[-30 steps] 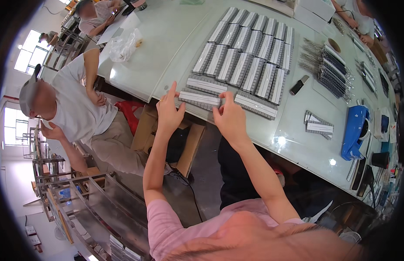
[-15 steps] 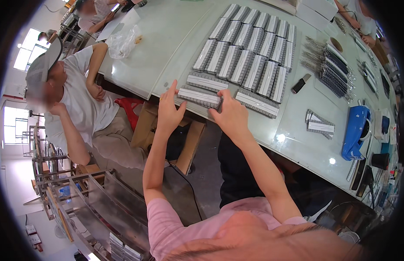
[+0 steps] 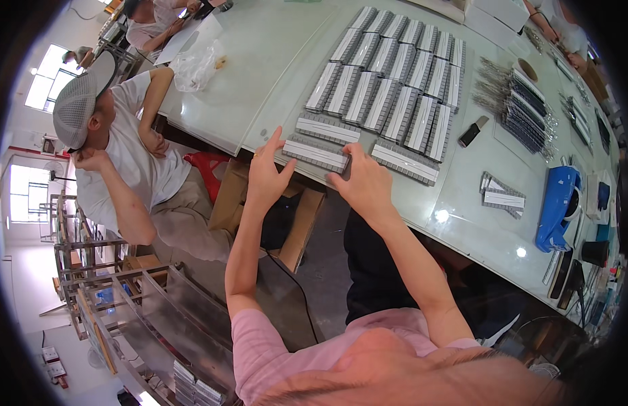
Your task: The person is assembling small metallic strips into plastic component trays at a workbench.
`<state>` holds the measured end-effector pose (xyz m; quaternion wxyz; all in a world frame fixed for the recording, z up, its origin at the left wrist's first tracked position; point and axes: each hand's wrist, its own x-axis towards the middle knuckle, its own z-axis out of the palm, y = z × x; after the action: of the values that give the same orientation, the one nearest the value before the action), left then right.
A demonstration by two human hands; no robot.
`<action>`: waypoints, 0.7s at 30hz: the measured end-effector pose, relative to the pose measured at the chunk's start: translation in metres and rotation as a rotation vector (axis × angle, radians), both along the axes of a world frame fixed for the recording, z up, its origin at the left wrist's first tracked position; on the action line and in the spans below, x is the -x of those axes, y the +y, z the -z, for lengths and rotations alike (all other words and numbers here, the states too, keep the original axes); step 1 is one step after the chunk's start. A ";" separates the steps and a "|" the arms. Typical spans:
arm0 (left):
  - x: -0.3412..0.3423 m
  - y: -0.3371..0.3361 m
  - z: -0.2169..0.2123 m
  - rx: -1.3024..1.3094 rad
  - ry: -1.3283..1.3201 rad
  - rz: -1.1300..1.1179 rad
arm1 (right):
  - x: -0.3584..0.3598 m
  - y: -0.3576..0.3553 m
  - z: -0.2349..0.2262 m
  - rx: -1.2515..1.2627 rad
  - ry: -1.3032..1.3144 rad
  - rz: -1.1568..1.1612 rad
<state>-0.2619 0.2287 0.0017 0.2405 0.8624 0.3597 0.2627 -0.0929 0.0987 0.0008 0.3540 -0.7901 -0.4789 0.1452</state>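
A flat grey block with ridged edges and a white band along its top (image 3: 315,154) lies near the table's front edge, between my two hands. At its left end is my left hand (image 3: 268,177), with the index finger stretched out and the thumb well apart. My right hand (image 3: 365,181) is at its right end, with bent fingertips against that end and the thumb apart below. Just behind lies a similar block (image 3: 327,127). Another block (image 3: 405,162) lies right of my right hand. Several more blocks (image 3: 384,103) stand in tight rows farther back.
To the right lie a black-handled cutter (image 3: 473,131), two crossed grey strips (image 3: 502,196), a blue tool (image 3: 555,206) and a pile of dark strips with wire ends (image 3: 524,115). A seated person in a cap (image 3: 131,149) is at left, near an open cardboard box (image 3: 307,227).
The view has shifted slightly, so the table's things appear a little farther right. Both hands stay at the ends of the same block. The seated person's head has turned away.
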 end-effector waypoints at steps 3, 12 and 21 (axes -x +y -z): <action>0.000 -0.001 -0.004 0.048 -0.032 0.014 | -0.002 -0.001 0.000 -0.018 0.005 0.010; 0.000 0.002 0.004 0.008 -0.018 -0.009 | 0.000 -0.002 0.007 -0.042 -0.067 0.016; -0.005 0.002 0.001 -0.068 0.022 0.022 | 0.000 0.000 0.006 -0.002 -0.153 0.018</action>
<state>-0.2571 0.2312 0.0011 0.2100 0.8770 0.3435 0.2624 -0.0932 0.0987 -0.0057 0.3183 -0.8028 -0.4976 0.0809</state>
